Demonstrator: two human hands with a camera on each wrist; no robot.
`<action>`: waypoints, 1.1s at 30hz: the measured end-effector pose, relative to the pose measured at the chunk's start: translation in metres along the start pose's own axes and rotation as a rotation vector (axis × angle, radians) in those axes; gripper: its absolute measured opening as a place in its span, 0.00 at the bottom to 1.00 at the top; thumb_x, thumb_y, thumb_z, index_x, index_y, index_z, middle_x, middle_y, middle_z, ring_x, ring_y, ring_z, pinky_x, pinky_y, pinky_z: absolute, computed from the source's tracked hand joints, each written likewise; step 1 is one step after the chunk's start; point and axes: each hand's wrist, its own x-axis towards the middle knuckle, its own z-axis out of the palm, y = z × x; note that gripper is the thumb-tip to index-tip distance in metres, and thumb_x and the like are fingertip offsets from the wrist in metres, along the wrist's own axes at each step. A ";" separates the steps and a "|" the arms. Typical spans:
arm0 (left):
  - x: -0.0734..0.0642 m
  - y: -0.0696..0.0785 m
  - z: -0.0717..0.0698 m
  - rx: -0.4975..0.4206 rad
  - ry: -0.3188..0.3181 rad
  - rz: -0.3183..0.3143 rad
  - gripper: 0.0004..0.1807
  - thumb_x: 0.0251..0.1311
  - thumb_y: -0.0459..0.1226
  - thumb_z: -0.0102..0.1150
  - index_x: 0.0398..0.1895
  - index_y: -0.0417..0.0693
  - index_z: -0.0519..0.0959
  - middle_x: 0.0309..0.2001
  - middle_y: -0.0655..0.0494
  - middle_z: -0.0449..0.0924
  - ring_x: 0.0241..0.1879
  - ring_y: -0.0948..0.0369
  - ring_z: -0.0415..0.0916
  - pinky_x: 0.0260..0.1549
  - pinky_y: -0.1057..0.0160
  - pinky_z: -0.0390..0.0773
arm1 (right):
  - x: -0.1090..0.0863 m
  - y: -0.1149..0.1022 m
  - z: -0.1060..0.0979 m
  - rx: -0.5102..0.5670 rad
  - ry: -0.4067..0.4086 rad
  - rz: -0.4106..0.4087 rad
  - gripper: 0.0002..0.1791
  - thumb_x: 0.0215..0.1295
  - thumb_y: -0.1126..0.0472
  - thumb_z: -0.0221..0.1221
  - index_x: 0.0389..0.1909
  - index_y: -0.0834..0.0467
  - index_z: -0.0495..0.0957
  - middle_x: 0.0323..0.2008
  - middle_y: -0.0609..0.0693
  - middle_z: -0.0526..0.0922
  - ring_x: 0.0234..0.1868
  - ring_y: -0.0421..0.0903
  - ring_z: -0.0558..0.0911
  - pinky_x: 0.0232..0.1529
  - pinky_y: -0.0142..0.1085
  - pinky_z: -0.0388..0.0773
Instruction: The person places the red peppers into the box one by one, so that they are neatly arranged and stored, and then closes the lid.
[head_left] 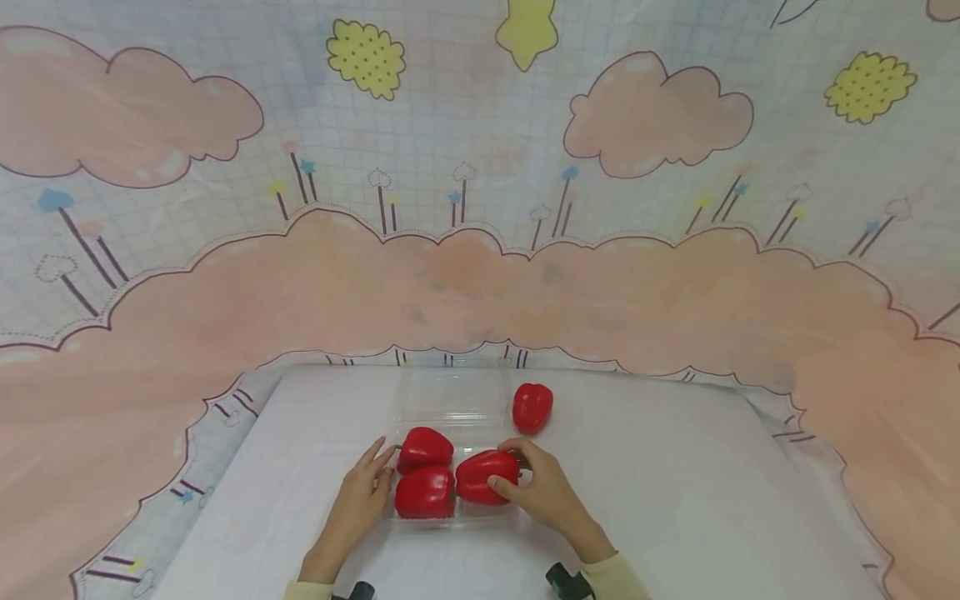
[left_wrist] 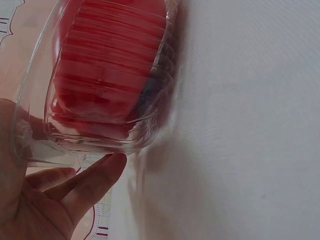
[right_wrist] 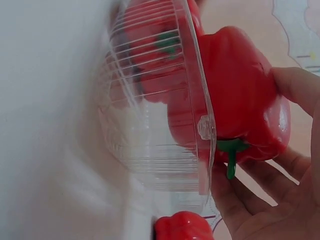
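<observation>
My right hand grips a red bell pepper, thumb on its near side and fingers round the far side. In the right wrist view, the held pepper, with its green stem, overlaps the rim of a clear plastic container. Two other red bell peppers, a back one and a front one, sit in the container's left half. At its left side, my left hand holds the edge; in the left wrist view, fingertips meet the ribbed wall.
The container's clear hinged lid lies open behind it. One more red bell pepper rests on the white tabletop, right of the lid. A cloth printed with clouds hangs behind the table.
</observation>
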 end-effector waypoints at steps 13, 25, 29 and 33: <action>-0.002 -0.006 0.000 0.017 -0.004 -0.010 0.22 0.68 0.33 0.51 0.65 0.37 0.72 0.71 0.38 0.64 0.57 0.44 0.79 0.47 0.52 0.84 | 0.002 -0.001 0.000 0.009 -0.053 0.033 0.28 0.59 0.43 0.65 0.57 0.52 0.74 0.52 0.48 0.81 0.53 0.49 0.79 0.46 0.39 0.85; -0.001 -0.006 0.002 0.008 0.028 0.024 0.22 0.67 0.31 0.51 0.64 0.36 0.73 0.71 0.38 0.65 0.56 0.44 0.80 0.47 0.50 0.84 | 0.002 0.001 -0.004 -0.009 -0.063 0.037 0.28 0.58 0.45 0.66 0.56 0.53 0.74 0.51 0.48 0.81 0.55 0.50 0.79 0.48 0.42 0.85; -0.001 -0.005 0.002 0.001 0.030 0.026 0.22 0.67 0.31 0.52 0.64 0.37 0.73 0.71 0.39 0.66 0.56 0.43 0.79 0.48 0.51 0.84 | 0.003 0.001 -0.005 -0.007 -0.070 0.033 0.26 0.58 0.46 0.67 0.54 0.52 0.74 0.50 0.48 0.81 0.53 0.49 0.79 0.47 0.41 0.86; -0.001 -0.005 0.002 0.003 0.020 0.015 0.23 0.67 0.31 0.53 0.65 0.37 0.72 0.71 0.39 0.65 0.58 0.43 0.78 0.49 0.51 0.83 | 0.006 -0.001 -0.007 -0.022 -0.087 0.028 0.25 0.57 0.47 0.68 0.52 0.51 0.73 0.48 0.47 0.81 0.51 0.48 0.79 0.44 0.38 0.86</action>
